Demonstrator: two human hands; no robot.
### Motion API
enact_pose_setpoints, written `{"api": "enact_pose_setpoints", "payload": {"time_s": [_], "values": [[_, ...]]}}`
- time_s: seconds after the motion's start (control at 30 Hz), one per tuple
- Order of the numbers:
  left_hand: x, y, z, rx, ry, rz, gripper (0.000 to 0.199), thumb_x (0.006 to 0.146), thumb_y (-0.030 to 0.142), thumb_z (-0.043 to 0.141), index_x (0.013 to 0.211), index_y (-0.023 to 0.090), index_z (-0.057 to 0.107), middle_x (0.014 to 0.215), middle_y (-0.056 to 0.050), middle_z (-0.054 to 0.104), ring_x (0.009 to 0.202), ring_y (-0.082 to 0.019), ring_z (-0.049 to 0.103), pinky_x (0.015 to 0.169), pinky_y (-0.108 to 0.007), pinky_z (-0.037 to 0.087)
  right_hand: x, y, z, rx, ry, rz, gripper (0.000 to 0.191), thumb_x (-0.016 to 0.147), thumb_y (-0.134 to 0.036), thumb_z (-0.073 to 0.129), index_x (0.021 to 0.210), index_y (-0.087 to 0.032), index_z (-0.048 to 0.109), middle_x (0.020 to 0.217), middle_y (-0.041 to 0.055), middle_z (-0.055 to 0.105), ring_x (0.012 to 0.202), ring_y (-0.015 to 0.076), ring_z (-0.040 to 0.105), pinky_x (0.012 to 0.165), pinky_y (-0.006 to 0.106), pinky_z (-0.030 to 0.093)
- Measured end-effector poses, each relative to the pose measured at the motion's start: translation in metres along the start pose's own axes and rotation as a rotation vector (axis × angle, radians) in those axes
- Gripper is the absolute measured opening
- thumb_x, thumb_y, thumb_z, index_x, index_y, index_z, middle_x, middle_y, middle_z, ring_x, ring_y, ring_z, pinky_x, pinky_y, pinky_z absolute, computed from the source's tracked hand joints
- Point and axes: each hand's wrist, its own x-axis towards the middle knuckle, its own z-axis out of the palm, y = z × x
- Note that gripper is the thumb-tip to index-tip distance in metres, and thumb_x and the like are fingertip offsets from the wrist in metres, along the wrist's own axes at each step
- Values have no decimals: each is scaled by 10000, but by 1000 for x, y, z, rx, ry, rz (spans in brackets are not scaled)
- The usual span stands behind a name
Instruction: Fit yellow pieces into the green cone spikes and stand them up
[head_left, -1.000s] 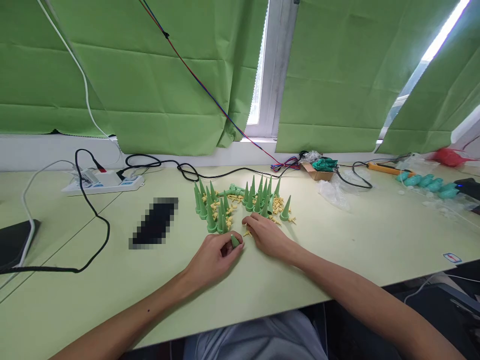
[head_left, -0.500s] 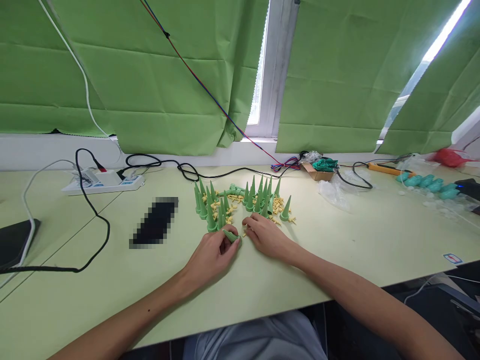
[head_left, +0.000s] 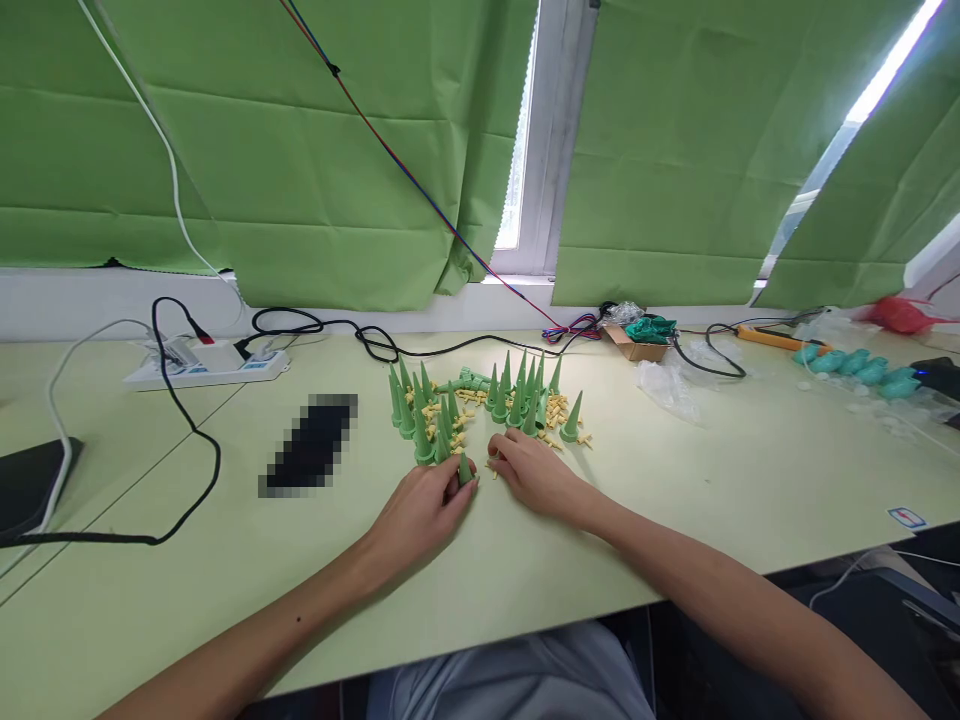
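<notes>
My left hand is closed around a green plastic cone, which stands upright at the fingertips, its base low over the tabletop. My right hand lies just to the right with curled fingers, pinching a small pale-yellow plastic piece; the fingers partly hide it. Beyond both hands stand several more green cones, one group on the left and another on the right. Small yellow pieces lie scattered among them. Some green parts rest on their sides at the back.
A blurred dark object lies left of the cones. Behind it are a white power strip and black cables. A small cardboard box, clear plastic wrap and teal pieces are to the right.
The cone in my left hand has turned from lying tilted to standing upright, and that hand has shifted slightly left. My right hand has barely moved.
</notes>
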Motion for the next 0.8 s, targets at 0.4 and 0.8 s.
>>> {"api": "enact_pose_setpoints", "payload": {"time_s": [0.4, 0.8], "values": [[-2, -2, 1, -47, -13, 18, 233, 967, 285, 440, 1174, 197, 497, 651, 43, 571, 577, -170, 550, 581, -270, 373, -1, -4, -2, 0, 1, 9, 84, 971, -253, 547, 938, -176, 554, 920, 35, 568, 722, 146, 531, 621, 264, 326], [-3, -1, 0, -15, 45, 58, 577, 951, 210, 436, 1469, 225, 183, 695, 58, 554, 557, -158, 538, 561, -248, 373, -1, -2, 0, 29, 27, -13, 89, 985, -189, 485, 897, -185, 500, 878, 42, 590, 754, 170, 542, 632, 274, 345]]}}
